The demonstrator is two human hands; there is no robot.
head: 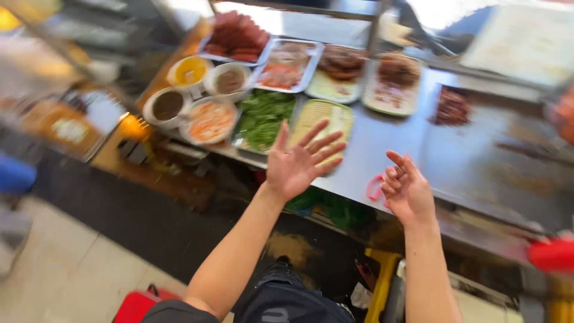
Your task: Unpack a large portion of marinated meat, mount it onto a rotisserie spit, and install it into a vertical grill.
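My left hand (300,161) is raised in front of me with the palm up and the fingers spread, holding nothing. It hovers over the near edge of a steel counter (394,137), just in front of a tray of pale yellow food (326,116) and a tray of chopped greens (263,116). My right hand (408,190) is lifted beside it, fingers loosely curled, also empty. A pink loop-shaped object (375,186) lies on the counter edge just left of that hand.
Several metal trays of meats and vegetables (287,63) line the counter, with round bowls of sauces (188,96) at the left. A dark griddle surface (508,149) is at the right. Below are a yellow stool (381,281), a red object (137,305) and a tiled floor.
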